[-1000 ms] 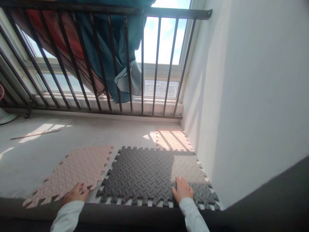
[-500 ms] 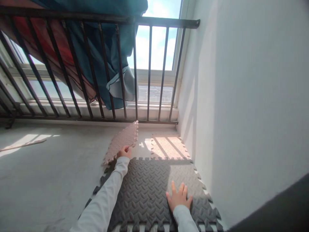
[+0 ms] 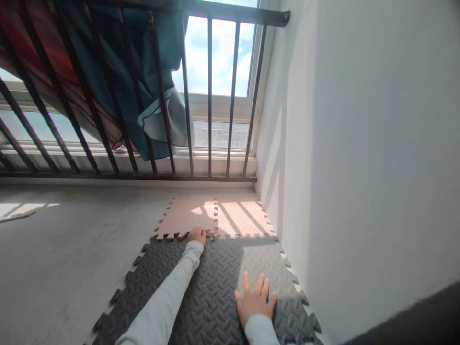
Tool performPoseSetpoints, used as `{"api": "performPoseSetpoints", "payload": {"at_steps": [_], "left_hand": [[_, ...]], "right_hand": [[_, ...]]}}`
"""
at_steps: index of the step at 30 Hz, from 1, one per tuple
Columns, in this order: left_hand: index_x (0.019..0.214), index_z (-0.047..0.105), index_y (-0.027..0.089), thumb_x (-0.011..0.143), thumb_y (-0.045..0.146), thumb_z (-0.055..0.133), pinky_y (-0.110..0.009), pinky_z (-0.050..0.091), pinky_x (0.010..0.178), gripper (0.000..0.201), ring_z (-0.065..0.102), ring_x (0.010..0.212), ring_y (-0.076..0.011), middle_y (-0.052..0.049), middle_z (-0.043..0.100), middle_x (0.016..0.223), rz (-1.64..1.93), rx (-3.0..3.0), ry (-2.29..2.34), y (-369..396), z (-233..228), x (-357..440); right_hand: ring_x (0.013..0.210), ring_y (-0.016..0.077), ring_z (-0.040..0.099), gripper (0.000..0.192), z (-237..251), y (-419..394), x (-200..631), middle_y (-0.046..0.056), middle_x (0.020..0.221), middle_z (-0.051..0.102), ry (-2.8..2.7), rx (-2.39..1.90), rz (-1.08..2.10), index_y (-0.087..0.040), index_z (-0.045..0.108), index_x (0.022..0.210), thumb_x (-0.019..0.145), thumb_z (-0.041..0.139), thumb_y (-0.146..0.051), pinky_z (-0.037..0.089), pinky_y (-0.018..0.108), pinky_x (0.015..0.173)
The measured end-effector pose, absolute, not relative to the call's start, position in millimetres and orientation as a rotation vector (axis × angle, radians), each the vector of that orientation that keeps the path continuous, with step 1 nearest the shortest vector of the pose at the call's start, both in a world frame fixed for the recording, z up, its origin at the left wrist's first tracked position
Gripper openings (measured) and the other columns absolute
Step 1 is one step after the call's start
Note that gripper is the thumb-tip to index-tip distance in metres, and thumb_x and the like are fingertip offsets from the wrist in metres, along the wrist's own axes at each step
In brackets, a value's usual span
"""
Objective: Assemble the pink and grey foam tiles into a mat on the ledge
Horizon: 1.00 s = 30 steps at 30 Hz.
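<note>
My left hand (image 3: 197,235) is closed on the near edge of a pink foam mat tile (image 3: 183,214) with toothed, puzzle-like edges. That tile lies almost flat, its near edge slightly raised over the black foam mat (image 3: 212,273). Its right side runs along a second pink foam tile (image 3: 244,218), which lies flat by the wall; whether their teeth are locked I cannot tell. My right hand (image 3: 255,298) rests palm down on the black mat with its fingers spread, holding nothing.
A white wall (image 3: 377,158) rises along the right side. Ahead stands a dark metal railing (image 3: 210,96) before a window, with a blue and red cloth (image 3: 143,96) hanging by it. A thin strip (image 3: 17,216) lies on the grey floor (image 3: 64,268) at left.
The pink tile in my left hand has come down from a steep tilt to nearly flat beside the other pink tile. My right hand stays spread on the black mat. The view has shifted slightly.
</note>
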<state>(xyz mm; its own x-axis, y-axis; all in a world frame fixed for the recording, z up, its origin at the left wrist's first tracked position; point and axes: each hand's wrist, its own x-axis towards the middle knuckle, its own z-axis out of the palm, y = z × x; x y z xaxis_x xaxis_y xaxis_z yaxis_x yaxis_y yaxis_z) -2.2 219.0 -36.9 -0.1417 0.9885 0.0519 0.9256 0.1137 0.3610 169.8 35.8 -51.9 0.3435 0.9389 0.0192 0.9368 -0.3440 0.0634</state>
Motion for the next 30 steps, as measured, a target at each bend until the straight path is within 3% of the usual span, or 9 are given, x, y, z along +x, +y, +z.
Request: {"api": "performPoseSetpoints", "payload": {"at_steps": [7,16,30], "left_hand": [[0.084,0.064,0.018,0.076,0.021,0.048,-0.026,0.041,0.072,0.019,0.056,0.085,-0.018,-0.009,0.06,0.094,0.425,1.942,2.158,222.1,-42.2,-4.5],[0.093,0.064,0.015,0.077,0.026,0.048,-0.02,0.04,0.075,0.025,0.056,0.081,-0.0126,-0.006,0.064,0.087,0.796,1.789,2.158,217.2,-41.1,-13.1],[0.092,0.063,0.02,0.08,0.025,0.038,-0.028,0.043,0.071,0.027,0.055,0.09,-0.0183,-0.008,0.056,0.102,0.028,2.149,2.115,208.9,-24.0,-1.2]], "right_hand": [[0.121,0.0359,0.03,0.058,-55.4,35.7,172.2,0.017,0.13,0.039,1.812,2.572,0.065,-0.032,0.043,0.123,0.072,0.045,-0.06,0.02,0.059,0.091],[0.122,0.0365,0.026,0.053,-55.9,37.8,171.9,0.019,0.133,0.035,1.765,2.504,0.018,-0.03,0.038,0.127,0.077,0.045,-0.048,0.017,0.061,0.09],[0.122,0.0355,0.027,0.056,-63.5,38.9,172.4,0.019,0.132,0.035,1.726,2.512,0.079,-0.034,0.038,0.125,0.074,0.046,-0.056,0.018,0.059,0.09]]}}
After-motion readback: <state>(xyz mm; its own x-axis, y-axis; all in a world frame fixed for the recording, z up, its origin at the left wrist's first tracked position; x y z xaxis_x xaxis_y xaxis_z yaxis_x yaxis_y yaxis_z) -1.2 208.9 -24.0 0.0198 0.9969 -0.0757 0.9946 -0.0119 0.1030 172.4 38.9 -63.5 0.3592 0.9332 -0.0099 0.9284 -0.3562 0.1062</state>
